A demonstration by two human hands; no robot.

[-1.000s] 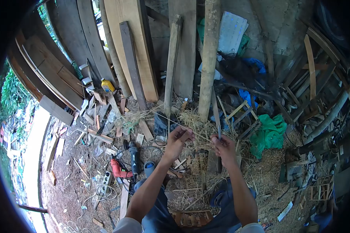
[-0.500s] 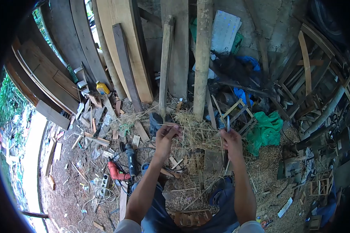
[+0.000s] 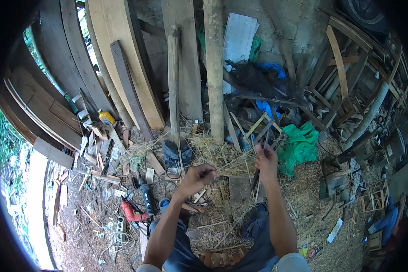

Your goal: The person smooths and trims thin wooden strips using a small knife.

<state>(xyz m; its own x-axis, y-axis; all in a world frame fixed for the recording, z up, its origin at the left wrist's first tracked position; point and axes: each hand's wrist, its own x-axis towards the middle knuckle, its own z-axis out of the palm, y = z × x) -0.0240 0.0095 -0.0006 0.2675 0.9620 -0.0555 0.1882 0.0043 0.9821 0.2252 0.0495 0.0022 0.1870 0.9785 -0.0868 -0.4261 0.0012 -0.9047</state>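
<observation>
My left hand is closed round thin pale strips that rise from its fist. A thin strand runs from it toward the right hand. Higher and to the right, my right hand grips a knife, its narrow blade pointing up and its dark handle showing below the fingers. Straw-like shavings lie on the ground beyond both hands.
A red drill and a dark grinder lie at the left near a power strip. Boards and a bamboo pole stand ahead. A green plastic bag lies right. Part of another person shows at the far right.
The view has shifted, so the surroundings sit further left. My hands have moved apart, the left now lower than the right. The other person has come into sight at the right edge.
</observation>
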